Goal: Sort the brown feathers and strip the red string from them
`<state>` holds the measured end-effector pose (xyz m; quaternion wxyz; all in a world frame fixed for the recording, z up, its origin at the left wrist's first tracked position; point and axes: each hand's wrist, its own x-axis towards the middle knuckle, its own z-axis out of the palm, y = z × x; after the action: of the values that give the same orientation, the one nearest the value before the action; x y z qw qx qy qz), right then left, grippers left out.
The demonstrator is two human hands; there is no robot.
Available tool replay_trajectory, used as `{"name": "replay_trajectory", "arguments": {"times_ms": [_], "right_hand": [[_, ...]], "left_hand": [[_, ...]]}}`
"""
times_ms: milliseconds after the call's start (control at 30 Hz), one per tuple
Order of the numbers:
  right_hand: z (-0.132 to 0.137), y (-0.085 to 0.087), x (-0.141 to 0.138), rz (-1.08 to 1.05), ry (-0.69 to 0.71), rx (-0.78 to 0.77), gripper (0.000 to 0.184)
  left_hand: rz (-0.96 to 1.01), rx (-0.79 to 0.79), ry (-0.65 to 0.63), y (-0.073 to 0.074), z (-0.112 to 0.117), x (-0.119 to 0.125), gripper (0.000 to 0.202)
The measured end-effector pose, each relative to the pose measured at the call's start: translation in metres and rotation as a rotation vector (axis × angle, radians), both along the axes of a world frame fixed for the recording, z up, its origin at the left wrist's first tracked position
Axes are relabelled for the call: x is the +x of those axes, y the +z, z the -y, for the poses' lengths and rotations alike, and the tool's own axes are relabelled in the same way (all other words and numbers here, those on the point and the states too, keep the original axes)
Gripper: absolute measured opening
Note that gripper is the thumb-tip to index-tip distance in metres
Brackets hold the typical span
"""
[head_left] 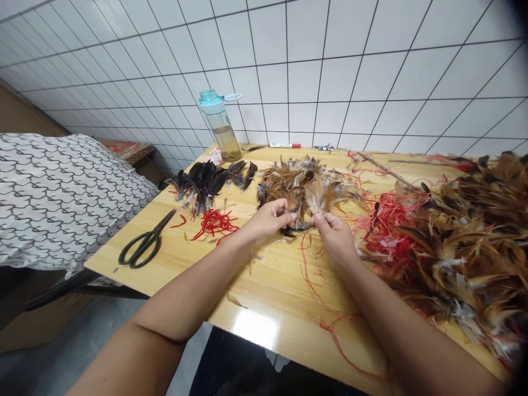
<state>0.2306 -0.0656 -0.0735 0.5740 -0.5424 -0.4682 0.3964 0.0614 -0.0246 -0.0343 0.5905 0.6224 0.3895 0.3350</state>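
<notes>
Bundling seems underway mid-frame: the right hand (337,237) pinches a fluffy tan feather tuft (315,199), the left hand (270,221) holds indiscernibly, and the next move likely calls for careful alignment.

Right-hand fingers (322,222) pinch a tan feather tuft (317,198).

Teal-lidded bottle (226,137), marker (284,146), tiled wall (350,60)

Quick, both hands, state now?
Left hand: closed, beside the brown feathers; whether it grips any, can't tell.
Right hand: closed, pinching a pale feather tuft.
</notes>
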Motion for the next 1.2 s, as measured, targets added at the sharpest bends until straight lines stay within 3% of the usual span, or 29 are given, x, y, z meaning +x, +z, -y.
{"name": "replay_trajectory", "arguments": {"times_ms": [200,567,667,900,1000,1100,1200], "right_hand": [[-0.001,-0.002,-0.002,0.048,0.043,-0.043,0.03],[-0.004,-0.009,-0.002,0.161,0.144,-0.035,0.029],[-0.004,-0.008,-0.002,0.119,0.123,-0.031,0.029],[-0.002,-0.004,-0.001,0.057,0.05,-0.063,0.03],[-0.001,-0.003,-0.002,0.048,0.039,-0.055,0.029],[-0.001,-0.002,-0.002,0.021,0.029,-0.048,0.029],[0.0,0.0,-0.002,-0.011,0.007,-0.038,0.032]], "left_hand": [[0.125,-0.061,0.018,-0.001,0.007,0.007,0.035],[0.129,-0.04,0.039,-0.008,0.008,0.013,0.034],[0.082,-0.021,0.028,-0.005,0.009,0.011,0.035],[-0.196,0.081,-0.14,-0.008,0.01,0.009,0.033],[-0.178,0.106,-0.07,-0.007,0.008,0.008,0.03],[-0.131,0.154,0.09,-0.002,0.0,-0.001,0.027],[-0.309,0.276,0.153,0.001,-0.011,-0.013,0.018]]}}
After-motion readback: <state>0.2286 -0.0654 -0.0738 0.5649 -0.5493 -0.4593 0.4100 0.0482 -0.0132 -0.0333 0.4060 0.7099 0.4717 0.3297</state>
